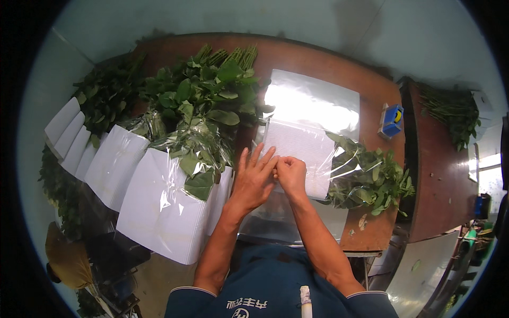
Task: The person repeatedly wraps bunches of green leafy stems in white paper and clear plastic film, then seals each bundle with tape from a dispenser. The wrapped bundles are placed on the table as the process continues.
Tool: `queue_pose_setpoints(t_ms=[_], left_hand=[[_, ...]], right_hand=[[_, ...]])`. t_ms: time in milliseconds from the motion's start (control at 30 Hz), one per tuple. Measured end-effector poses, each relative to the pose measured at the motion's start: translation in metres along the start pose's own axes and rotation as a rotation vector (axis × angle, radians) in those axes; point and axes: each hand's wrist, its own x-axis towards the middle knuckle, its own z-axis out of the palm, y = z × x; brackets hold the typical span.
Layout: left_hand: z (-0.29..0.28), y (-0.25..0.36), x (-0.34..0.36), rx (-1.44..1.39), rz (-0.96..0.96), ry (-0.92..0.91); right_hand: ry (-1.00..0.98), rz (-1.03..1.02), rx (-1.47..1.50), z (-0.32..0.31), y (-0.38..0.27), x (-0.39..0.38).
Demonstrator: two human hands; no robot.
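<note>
A white ribbed cardboard sleeve (310, 156) is wrapped round a bundle, with green leafy stems (366, 177) in clear film coming out of its right end. My left hand (253, 180) lies on the sleeve's left edge, fingers stretched and spread. Beside it my right hand (290, 174) is closed, thumb and fingers pressed together against the sleeve near the left fingertips. Whatever the right fingers pinch, if anything, is hidden. Beneath the bundle is a stack of glossy clear film sheets (339, 106) on the brown table (297, 50).
Several wrapped leafy bundles (159, 212) overlap at the left. Loose leafy stems (204, 87) are piled at the back left. A blue tape dispenser (391, 121) stands at the right table edge. Another brown table (437, 175) holds more stems (450, 114). Someone in a mustard top (69, 254) is at the lower left.
</note>
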Motion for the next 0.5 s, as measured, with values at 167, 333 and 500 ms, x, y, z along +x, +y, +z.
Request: queue_pose_setpoints(t_ms=[167, 333, 500], left_hand=[[-0.001, -0.009, 0.009, -0.037, -0.029, -0.134], [0.003, -0.008, 0.007, -0.015, -0.096, -0.137], [0.009, -0.006, 0.009, -0.043, -0.181, -0.127]], right_hand=[[-0.011, 0.001, 0.072, -0.001, 0.002, -0.006], [-0.090, -0.007, 0.123, -0.004, 0.017, -0.002], [0.000, 0.047, 0.202, -0.004, 0.012, -0.033]])
